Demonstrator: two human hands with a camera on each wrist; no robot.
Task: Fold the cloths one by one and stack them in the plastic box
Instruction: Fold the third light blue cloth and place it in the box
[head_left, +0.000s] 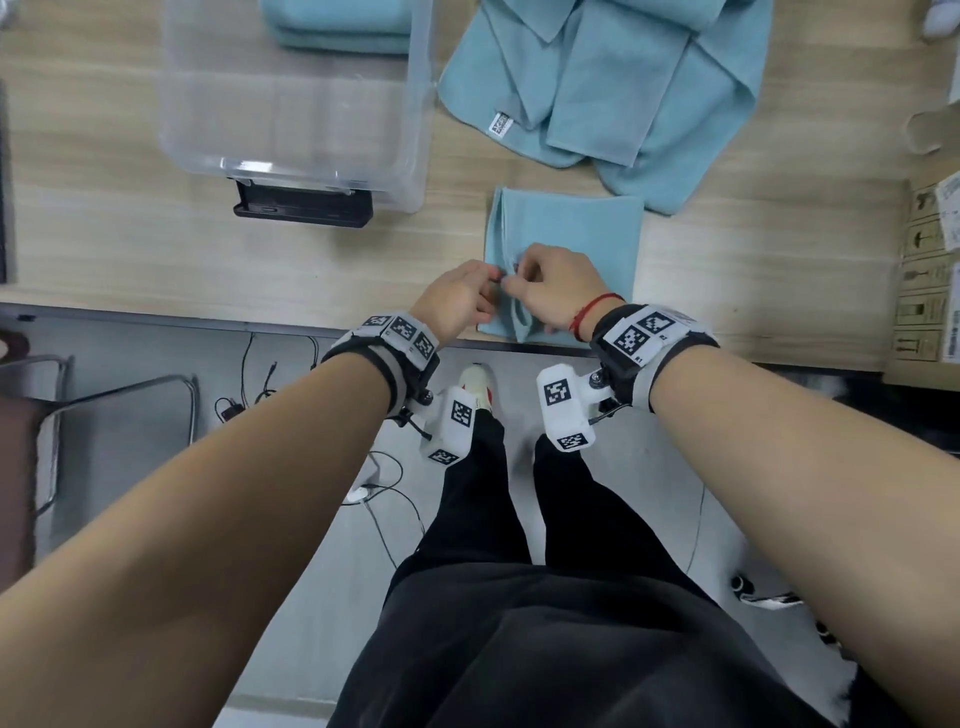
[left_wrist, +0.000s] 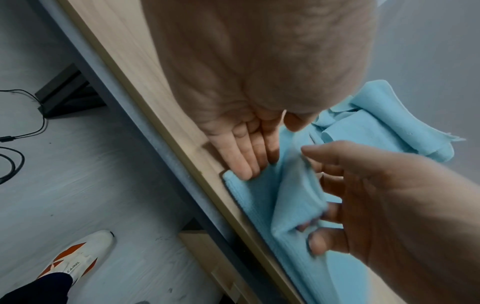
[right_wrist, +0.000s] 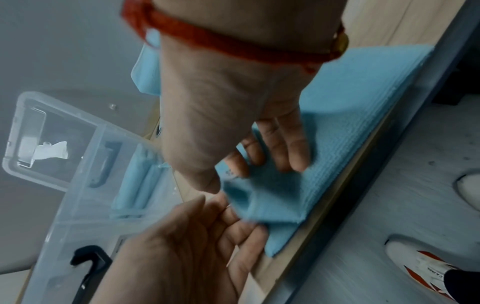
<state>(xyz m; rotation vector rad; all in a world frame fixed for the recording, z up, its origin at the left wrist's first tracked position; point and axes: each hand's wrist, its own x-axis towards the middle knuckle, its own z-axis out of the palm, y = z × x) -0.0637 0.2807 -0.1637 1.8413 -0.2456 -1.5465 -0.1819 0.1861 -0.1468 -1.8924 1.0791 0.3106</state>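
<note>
A light blue cloth (head_left: 566, 244), partly folded, lies at the table's front edge. My right hand (head_left: 519, 283) pinches a raised fold of this cloth (left_wrist: 293, 197) between thumb and curled fingers near its left side. My left hand (head_left: 485, 288) lies beside it, its straight fingers (left_wrist: 244, 160) resting on the cloth's near left corner at the table edge. The clear plastic box (head_left: 415, 130) stands at the back left, with folded blue cloths (head_left: 337, 26) inside. A pile of unfolded blue cloths (head_left: 613, 88) lies behind the cloth in hand.
A black device (head_left: 304, 205) sits against the box's front wall. Cardboard boxes (head_left: 930, 270) line the table's right end. The table's front edge (head_left: 208, 319) runs just under my wrists. A chair (head_left: 104, 410) and cables (head_left: 260, 384) are on the floor at left.
</note>
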